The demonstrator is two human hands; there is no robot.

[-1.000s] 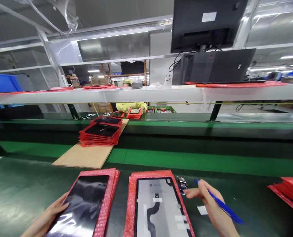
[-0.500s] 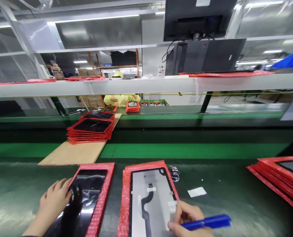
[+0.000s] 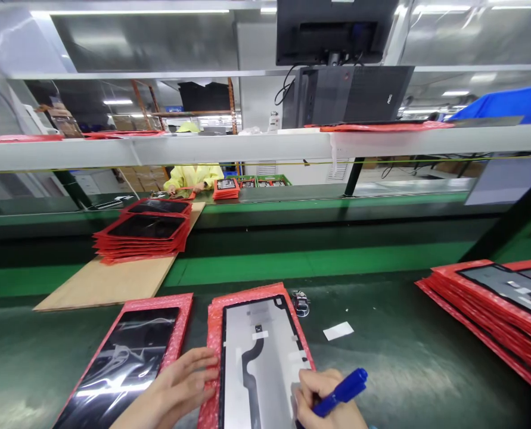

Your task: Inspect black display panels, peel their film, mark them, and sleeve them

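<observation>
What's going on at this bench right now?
Someone's right hand holds a blue pen over the lower right of a silver-backed panel lying on red bubble wrap; whether the tip touches is unclear. Their left hand is at its left edge. A glossy dark panel lies to the left, unheld. Red-wrapped stacks sit on a board ahead and at far right. A co-worker in yellow is across.

You have room across the dark green bench (image 3: 399, 363) between your right hand (image 3: 325, 402) and the layered red bubble-wrap stack (image 3: 480, 310); ahead, a rectangular white paper slip (image 3: 338, 331) and a small silvery metal piece (image 3: 301, 302), height hard to judge, stand in your way.
</observation>
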